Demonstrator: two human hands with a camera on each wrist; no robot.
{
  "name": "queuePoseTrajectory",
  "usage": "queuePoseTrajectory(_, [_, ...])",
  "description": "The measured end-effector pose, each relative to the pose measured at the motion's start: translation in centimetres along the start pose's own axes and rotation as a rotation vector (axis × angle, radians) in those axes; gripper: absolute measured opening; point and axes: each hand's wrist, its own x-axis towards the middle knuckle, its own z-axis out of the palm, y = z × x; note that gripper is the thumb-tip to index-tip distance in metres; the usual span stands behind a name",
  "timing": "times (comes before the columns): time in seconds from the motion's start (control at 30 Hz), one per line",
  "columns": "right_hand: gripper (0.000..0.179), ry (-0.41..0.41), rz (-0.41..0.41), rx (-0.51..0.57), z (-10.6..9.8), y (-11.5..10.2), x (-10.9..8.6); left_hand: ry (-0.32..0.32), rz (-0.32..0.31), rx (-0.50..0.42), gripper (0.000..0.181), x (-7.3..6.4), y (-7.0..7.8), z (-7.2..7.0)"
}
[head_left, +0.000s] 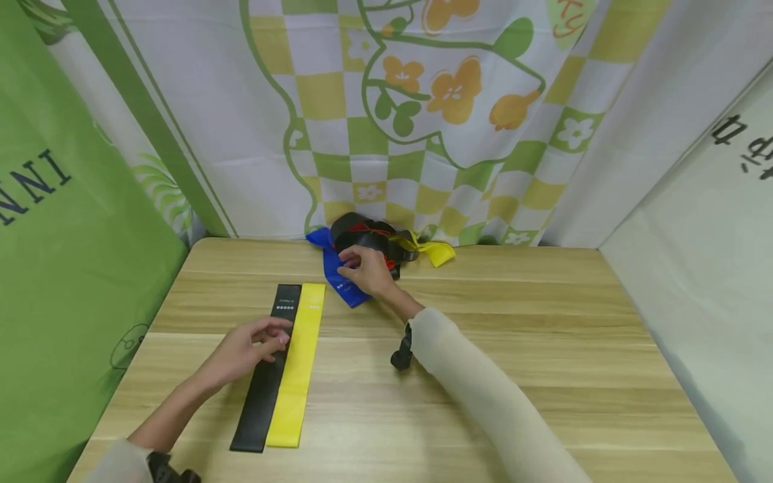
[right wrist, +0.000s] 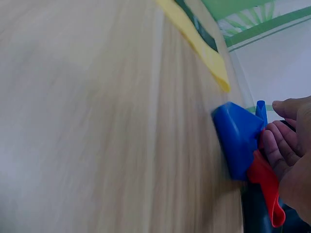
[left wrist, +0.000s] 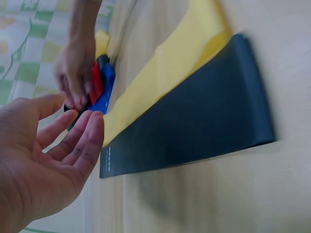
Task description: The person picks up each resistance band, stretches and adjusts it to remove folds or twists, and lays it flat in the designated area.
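Two flat resistance bands lie side by side on the table, a black band [head_left: 256, 409] and a yellow band [head_left: 296, 389]. Over the black one hovers my left hand [head_left: 246, 350], its fingers loosely bent and nothing between them. Farther back, my right hand [head_left: 371, 272] is at a tangled pile of bands, fingers relaxed and slightly curved. The pile has a blue band [head_left: 335, 268], black loops [head_left: 347, 228], a yellow end [head_left: 439, 253] and a red band [right wrist: 265, 177]. In the right wrist view, the fingertips are right beside the red and blue bands.
The wooden table [head_left: 513, 349] has its back edge against a patterned curtain [head_left: 338, 94]. Green fabric [head_left: 72, 235] hangs along the left side, and a pale panel [head_left: 694, 221] stands along the right. Each wrist wears a small black camera [head_left: 401, 352].
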Motion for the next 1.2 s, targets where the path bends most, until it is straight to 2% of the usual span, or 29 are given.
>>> queuePoseTrajectory(0.1, [0.029, -0.016, 0.003, -0.018, -0.5, 0.2, -0.6, 0.041, 0.049, -0.043, 0.041, 2.0, -0.2, -1.0])
queuePoseTrajectory(0.23, [0.030, -0.033, -0.009, -0.035, -1.0, 0.5, -1.5, 0.107, 0.083, -0.072, 0.043, 4.8, -0.7, -2.1])
queuePoseTrajectory(0.37, [0.032, -0.036, -0.027, -0.068, -1.4, 0.6, -2.3, 0.184, 0.089, -0.039, 0.043, 7.2, -1.2, -2.6])
queuePoseTrajectory(0.5, [0.033, -0.064, -0.003, -0.090, -2.0, 0.6, -3.2, 0.224, 0.074, -0.003, 0.042, 9.4, -1.4, -2.7])
queuePoseTrajectory(0.63, [0.034, -0.097, 0.018, -0.134, -2.6, 0.8, -4.1, 0.234, 0.091, -0.016, 0.041, 11.5, -1.2, -2.0])
queuePoseTrajectory(0.83, [0.036, -0.107, 0.030, -0.161, -2.9, 1.1, -5.2, 0.237, 0.159, 0.010, 0.042, 14.3, -0.3, -0.1])
queuePoseTrajectory(1.03, [0.035, -0.099, 0.047, -0.108, -2.8, 1.5, -6.0, 0.244, 0.208, 0.043, 0.039, 16.0, 0.8, 1.3])
queuePoseTrajectory(1.2, [0.031, -0.070, 0.053, -0.036, -2.4, 1.9, -6.3, 0.240, 0.193, 0.042, 0.036, 16.8, 1.3, 2.2])
